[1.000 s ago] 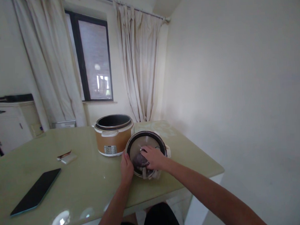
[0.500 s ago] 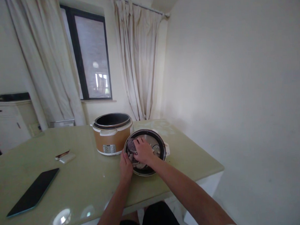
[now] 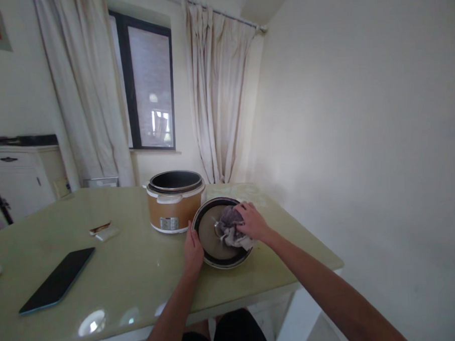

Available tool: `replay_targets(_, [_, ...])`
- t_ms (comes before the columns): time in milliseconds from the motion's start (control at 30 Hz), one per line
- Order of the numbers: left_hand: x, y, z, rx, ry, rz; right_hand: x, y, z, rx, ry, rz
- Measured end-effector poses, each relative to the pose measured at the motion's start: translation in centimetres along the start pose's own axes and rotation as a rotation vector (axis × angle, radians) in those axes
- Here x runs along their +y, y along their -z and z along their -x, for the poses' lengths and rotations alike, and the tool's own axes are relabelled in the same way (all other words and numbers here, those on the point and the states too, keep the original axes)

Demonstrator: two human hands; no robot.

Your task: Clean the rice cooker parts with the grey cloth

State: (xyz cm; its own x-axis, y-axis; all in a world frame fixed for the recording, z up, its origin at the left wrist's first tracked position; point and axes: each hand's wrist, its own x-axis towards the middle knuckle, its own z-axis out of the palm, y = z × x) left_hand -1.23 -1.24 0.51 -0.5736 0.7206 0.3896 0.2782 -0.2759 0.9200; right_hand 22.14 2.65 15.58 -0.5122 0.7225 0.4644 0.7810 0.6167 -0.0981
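Down low, closest to me, I see legs in black (image 3: 238, 333), under the round cooker lid (image 3: 212, 245). The lid is at the pale green table (image 3: 142, 280), with its inner side facing me. The left hand (image 3: 193, 250) is half curled and holds the lid's left rim. The right hand (image 3: 252, 222) is bent around a bunched gray cloth (image 3: 232, 228), on the right part of the lid. I can't tell how hard either hand squeezes. Well to the left of the lid is a flat black tablet (image 3: 59, 281). A bit farther off, also left of the lid, is a small clear packet (image 3: 107, 234). Just behind the lid, to its left, stands the gold and white electric cooker (image 3: 172, 212), open on top. Far behind the lid are a dark-framed window (image 3: 152, 88) and cream curtains (image 3: 220, 85).
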Motion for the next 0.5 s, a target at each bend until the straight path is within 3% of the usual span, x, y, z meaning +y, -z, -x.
replay_targets(100, [0.2, 0.1, -0.1, -0.024, -0.043, 0.044, 0.0, -0.6, -1.8, 0.246, -0.223, -0.040])
replay_targets(233, [0.7, 0.1, -0.2, -0.068, -0.065, 0.065, -1.9, -3.0, -4.5, 0.344, -0.276, -0.157])
replay_targets(333, [1.0, 0.1, 0.0, -0.088, -0.042, 0.080, -5.3, -4.9, -5.9, 0.284, -0.113, -0.287])
replay_targets(433, [1.0, 0.2, 0.2, -0.075, 0.075, 0.089, -9.1, -6.0, -6.1, 0.094, 0.186, -0.361])
replay_targets(500, [0.8, 0.3, 0.4, -0.065, 0.144, 0.090, -10.5, -6.3, -5.5, 0.011, 0.309, -0.399])
